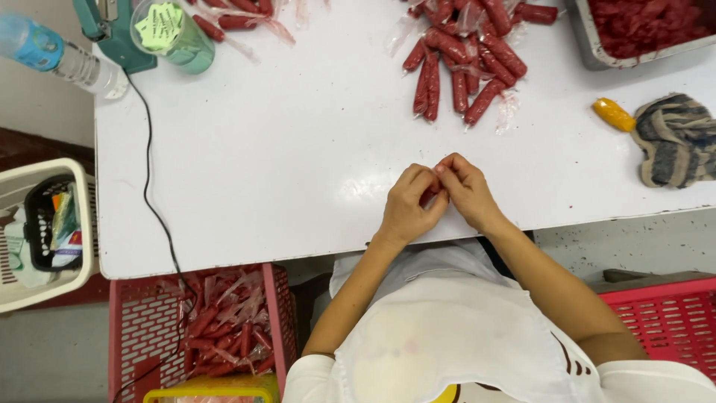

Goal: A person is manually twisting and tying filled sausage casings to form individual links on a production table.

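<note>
Left hand [409,207] and right hand [464,190] pinch closed on a mostly hidden red sausage [430,195].

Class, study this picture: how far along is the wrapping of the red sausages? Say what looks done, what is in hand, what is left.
Done: wrapped sausages fill the red crate under the table, and more lie in a pile on the table. In hand: the left hand and right hand pinch one red piece between them. Left: red filling in the metal tray.

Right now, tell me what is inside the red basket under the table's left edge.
The red basket holds a heap of red sausages in clear wrappers. The white table covers its top edge, a yellow thing hides its near end, and a black cable crosses it.
</note>
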